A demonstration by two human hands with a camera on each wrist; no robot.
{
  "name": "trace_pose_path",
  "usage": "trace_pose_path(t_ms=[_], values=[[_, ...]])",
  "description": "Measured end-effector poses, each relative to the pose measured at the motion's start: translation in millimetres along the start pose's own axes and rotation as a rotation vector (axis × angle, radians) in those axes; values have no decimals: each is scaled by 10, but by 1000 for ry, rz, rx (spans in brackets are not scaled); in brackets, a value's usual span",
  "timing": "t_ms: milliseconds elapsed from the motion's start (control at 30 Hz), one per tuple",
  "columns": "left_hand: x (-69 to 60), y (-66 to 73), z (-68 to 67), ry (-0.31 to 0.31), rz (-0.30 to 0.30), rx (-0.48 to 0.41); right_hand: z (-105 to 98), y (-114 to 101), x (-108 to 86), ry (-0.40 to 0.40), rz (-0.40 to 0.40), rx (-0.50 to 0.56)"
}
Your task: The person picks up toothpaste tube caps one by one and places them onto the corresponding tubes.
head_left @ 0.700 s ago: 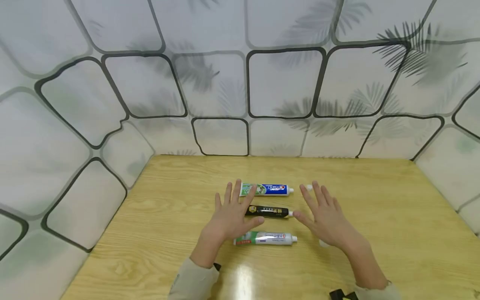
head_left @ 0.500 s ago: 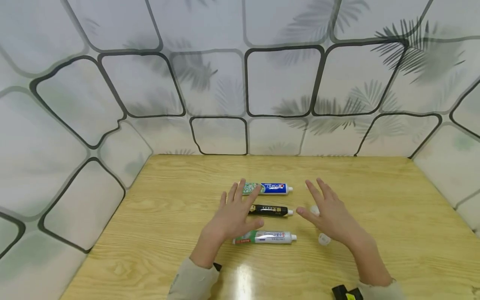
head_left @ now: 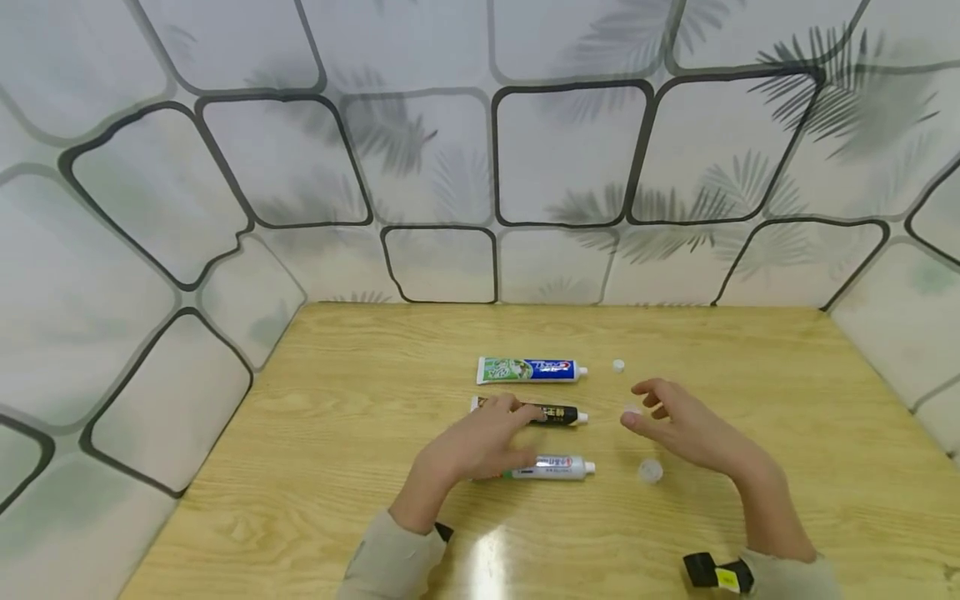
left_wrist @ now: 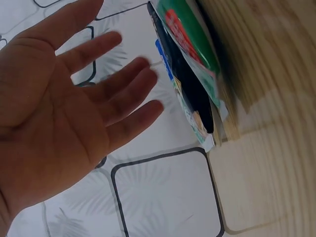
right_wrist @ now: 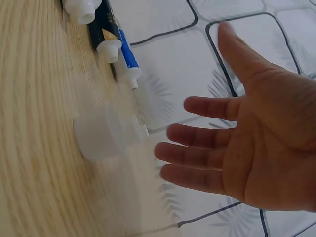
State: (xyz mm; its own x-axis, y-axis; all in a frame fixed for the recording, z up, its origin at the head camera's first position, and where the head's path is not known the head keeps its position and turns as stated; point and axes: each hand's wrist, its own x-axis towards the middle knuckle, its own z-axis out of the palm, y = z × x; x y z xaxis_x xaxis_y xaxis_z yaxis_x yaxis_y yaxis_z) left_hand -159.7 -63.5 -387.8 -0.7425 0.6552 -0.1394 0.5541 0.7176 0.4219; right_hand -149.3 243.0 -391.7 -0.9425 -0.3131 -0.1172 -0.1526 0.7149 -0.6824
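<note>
Three uncapped toothpaste tubes lie in a column in the head view: a green-and-blue one (head_left: 528, 371) at the back, a black one (head_left: 562, 413) in the middle, a green-and-silver one (head_left: 558, 467) in front. My left hand (head_left: 472, 442) hovers over the left parts of the black and front tubes, hiding some of each. Its fingers are loosely bent in the left wrist view, with nothing in them. To the right, my right hand (head_left: 690, 429) is held near a white cap (head_left: 632, 410), its relaxed fingers apart from it in the right wrist view.
Another small white cap (head_left: 618, 365) lies by the back tube's nozzle, and a larger translucent cap (head_left: 651, 471) lies right of the front tube. The wooden table (head_left: 337, 392) meets a patterned backdrop (head_left: 442, 267) behind and at the sides.
Both hands' spread fingers have become more bent. My left hand has drawn back from the rear tube, which now shows fully. My right hand has shifted right, and the tubes lie still.
</note>
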Motion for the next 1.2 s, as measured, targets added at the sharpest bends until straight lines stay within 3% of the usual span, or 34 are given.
trace_pose_path(t_ms=[100,200,467,600,900,1200], values=[[15,31,8,-92,19,-12,-35,49,-25,-50,8,23],[41,66,39,-132,36,7,-66,89,-66,-91,9,32],[99,142,154,-118,102,177,-105,173,-145,-238,-9,33],[82,164,170,-108,97,201,-85,209,-139,-301,-37,59],[78,155,213,-126,30,123,-49,239,-115,-310,-29,71],[89,100,243,-96,71,61,-9,242,-108,-291,-14,41]])
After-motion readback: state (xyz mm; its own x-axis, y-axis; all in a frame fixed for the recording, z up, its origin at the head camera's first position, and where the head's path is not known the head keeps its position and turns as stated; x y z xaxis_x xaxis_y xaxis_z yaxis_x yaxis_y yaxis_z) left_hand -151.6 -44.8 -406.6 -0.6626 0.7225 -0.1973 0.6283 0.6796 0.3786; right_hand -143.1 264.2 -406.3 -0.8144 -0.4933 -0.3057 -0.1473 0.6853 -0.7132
